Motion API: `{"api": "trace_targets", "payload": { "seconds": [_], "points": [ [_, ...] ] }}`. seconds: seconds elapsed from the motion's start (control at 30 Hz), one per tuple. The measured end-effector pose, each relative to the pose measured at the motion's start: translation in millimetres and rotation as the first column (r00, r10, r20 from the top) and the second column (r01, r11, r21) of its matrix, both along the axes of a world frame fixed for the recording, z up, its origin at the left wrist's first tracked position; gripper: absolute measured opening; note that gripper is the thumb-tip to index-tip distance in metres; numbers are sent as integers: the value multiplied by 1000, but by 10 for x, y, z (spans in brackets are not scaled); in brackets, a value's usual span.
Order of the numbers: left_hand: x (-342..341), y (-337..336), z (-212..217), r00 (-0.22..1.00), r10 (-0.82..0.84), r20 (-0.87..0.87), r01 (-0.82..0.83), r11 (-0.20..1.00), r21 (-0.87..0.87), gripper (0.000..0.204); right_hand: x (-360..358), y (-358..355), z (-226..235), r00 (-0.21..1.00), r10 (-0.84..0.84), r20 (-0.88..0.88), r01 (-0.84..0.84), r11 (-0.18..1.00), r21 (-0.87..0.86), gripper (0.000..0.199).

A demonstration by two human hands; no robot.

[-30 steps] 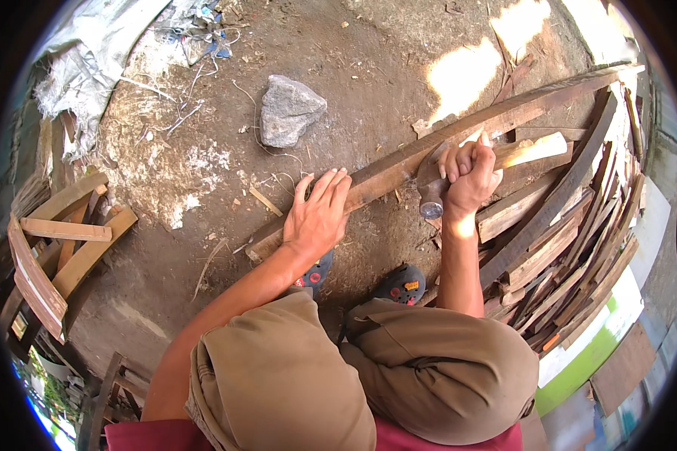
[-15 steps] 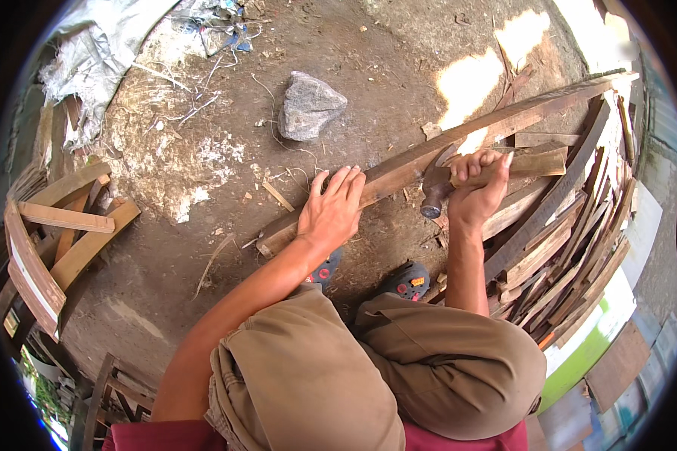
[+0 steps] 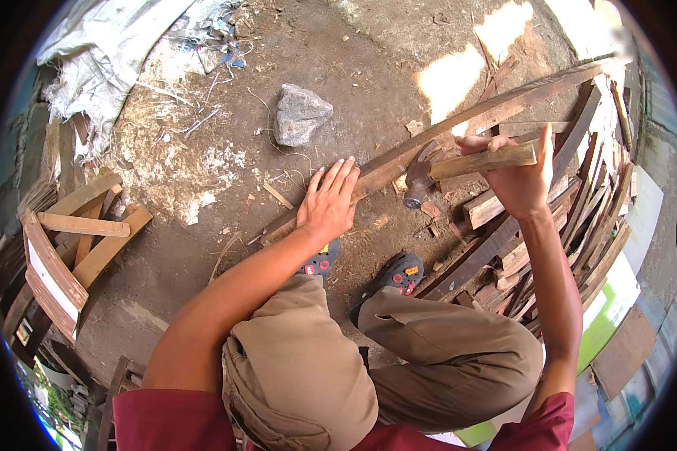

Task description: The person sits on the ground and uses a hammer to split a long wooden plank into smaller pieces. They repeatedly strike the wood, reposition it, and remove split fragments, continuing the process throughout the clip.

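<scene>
A long brown wooden beam [image 3: 384,167] slants across the ground from below my left hand up to the far right. My left hand [image 3: 329,197] lies on its near end, palm down, fingers stretched out. In my right hand [image 3: 517,180] is a claw hammer [image 3: 483,162] with a wooden handle. The handle lies across the palm in a loose grip, fingertips showing past its far side and the thumb sticking out. The hammer's metal head points left, close to the beam; I cannot tell whether they touch.
A grey rock [image 3: 301,115] sits beyond my left hand. Stacked wood strips [image 3: 572,225] crowd the right side. Joined wooden pieces [image 3: 90,225] stand at left, below a whitish sheet [image 3: 113,45]. My clogs [image 3: 399,275] are on the dirt floor near the beam.
My right hand has loosened on the hammer handle, its thumb now stretched away, and the right forearm has swung outward. The hammer has shifted slightly left. My left hand stays on the beam.
</scene>
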State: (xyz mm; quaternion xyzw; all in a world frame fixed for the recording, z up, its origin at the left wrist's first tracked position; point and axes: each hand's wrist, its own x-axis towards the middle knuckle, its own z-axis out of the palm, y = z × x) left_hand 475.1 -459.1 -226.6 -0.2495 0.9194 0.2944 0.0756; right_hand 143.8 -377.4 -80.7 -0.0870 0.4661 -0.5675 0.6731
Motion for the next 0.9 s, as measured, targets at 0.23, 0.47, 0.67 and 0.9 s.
{"api": "trace_targets", "payload": {
  "seconds": [0.23,0.47,0.67,0.9],
  "points": [
    [-55,-45,142,985,145,97,-147,989,21,87,-584,-652,443,696,715,-69,-598,630,495,46],
    [-42,-106,155,984,7,177,-18,998,60,94,-410,-1225,248,158,909,385,-819,-98,566,39],
    [-43,3,38,984,78,162,-80,997,7,77,-368,-1026,61,326,786,526,-809,-56,585,38],
    [-51,77,-11,985,50,166,-43,998,-46,59,-171,-869,282,474,804,358,-660,56,750,33]
  ]
}}
